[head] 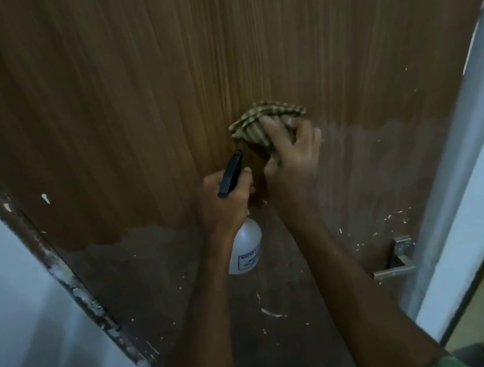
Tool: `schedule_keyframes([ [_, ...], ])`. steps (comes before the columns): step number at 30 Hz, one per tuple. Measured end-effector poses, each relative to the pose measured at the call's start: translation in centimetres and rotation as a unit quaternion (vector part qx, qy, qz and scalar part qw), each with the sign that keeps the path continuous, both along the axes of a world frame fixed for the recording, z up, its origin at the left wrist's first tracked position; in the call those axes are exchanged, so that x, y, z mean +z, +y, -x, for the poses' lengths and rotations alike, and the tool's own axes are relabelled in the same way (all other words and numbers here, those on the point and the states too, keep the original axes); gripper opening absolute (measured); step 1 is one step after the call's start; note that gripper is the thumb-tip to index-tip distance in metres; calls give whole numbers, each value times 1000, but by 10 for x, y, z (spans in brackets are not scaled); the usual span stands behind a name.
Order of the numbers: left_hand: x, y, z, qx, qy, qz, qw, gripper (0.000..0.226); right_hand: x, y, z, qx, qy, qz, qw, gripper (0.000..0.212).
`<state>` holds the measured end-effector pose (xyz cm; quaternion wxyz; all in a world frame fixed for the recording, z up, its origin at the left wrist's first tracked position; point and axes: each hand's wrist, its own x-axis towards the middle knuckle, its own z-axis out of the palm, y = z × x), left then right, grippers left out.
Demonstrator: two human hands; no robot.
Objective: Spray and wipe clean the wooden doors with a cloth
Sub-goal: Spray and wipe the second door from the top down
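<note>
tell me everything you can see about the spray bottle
The spray bottle has a black trigger head and a translucent white plastic body with a blue printed label, too blurred to read. It is held roughly upright, its nozzle aimed toward the wooden door. The left hand grips its neck, just left of the right hand pressing the checked cloth to the door.

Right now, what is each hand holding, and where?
The left hand grips the spray bottle by its neck; the right hand clutches the bunched checked cloth against the door.
</note>
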<state>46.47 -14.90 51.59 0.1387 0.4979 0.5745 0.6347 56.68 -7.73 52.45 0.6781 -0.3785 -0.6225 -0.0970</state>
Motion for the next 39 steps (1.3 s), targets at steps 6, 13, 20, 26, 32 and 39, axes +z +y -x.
schedule_keyframes([
  [6, -7, 7, -14, -8, 8, -6, 1000, 36, -137, -5, -46, 9, -127, 49, 991, 38],
  [13, -2, 20, -37, 1, 10, -4, 1000, 38, 7, 29, -47, -51, 22, -4, 998, 49],
  [20, 1, 31, -56, -9, 24, -25, 999, 37, -121, 17, -86, -20, -97, 18, 995, 48],
  [26, 7, 41, -83, -19, 21, -25, 999, 39, 11, 41, -85, -80, 38, 11, 996, 51],
  [32, 7, 49, -97, -26, 30, -36, 999, 36, -90, 31, -108, -43, -77, 32, 996, 46],
  [39, 9, 51, -107, -20, 34, -27, 999, 36, -15, 46, -116, -67, -5, 26, 997, 43],
])
